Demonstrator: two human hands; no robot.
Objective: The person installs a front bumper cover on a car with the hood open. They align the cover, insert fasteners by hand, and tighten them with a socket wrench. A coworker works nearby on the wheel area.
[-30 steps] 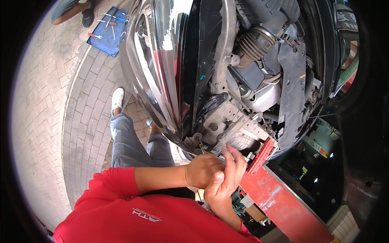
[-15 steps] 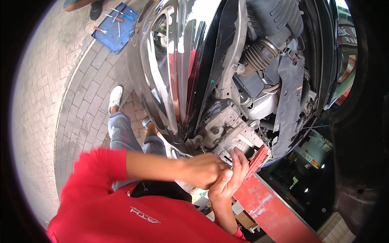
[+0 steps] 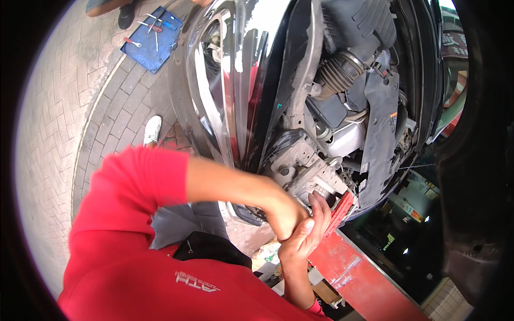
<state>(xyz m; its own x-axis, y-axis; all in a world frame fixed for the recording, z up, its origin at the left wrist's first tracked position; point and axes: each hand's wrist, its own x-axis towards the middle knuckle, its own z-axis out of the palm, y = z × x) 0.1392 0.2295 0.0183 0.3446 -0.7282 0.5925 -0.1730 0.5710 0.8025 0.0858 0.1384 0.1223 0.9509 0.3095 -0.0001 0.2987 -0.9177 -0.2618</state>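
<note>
Head view: one pair of bare hands, at the front corner of a black car with its engine bay uncovered. Left hand: blurred, forearm crossing from the left, wrist bent, brought up against the right palm; its fingers are hidden, so whether its grip is closed on anything cannot be told. Right hand: raised from below, grip open, fingers extended upward and slightly curved, thumb beside the left hand. Metal frame: pale, dusty, bolted and pierced with holes, at the car's corner just beyond both hands, partly covered by the left forearm; contact with the fingers cannot be told. Red ridged strip: slanting, just right of the right fingers. Red panel: large, scuffed, below the strip. In the engine bay: ribbed hose, brown-grey; black box, below the hose; pale tank, below the box; long grey cover, to the right. Blue tray: on brick paving, upper left, well apart from the hands, bearing several hand tools, among them a red-handled ratchet. Dark shoe: another person's, near the tray. White shoe: on the paving, below the tray.
</note>
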